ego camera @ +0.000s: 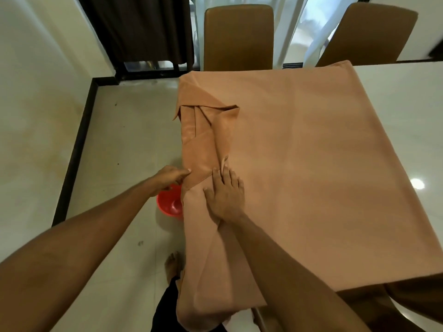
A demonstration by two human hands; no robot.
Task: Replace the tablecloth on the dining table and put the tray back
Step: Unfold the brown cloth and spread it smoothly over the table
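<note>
A tan tablecloth (311, 164) covers the left end of the white dining table (407, 97). Along the table's left edge the cloth lies in rumpled folds, and one part hangs down toward the floor near my legs. My left hand (171, 177) pinches a fold of the cloth at that edge. My right hand (225, 197) lies flat on the cloth beside it, fingers straight and pointing away from me. No tray is in view.
A red plastic basin (169, 202) stands on the tiled floor beside the table, partly hidden under the cloth's edge. Two brown chairs (238, 37) (369, 34) stand along the far side. A dark curtain (143, 27) hangs at the back left. My bare foot (173, 264) is below.
</note>
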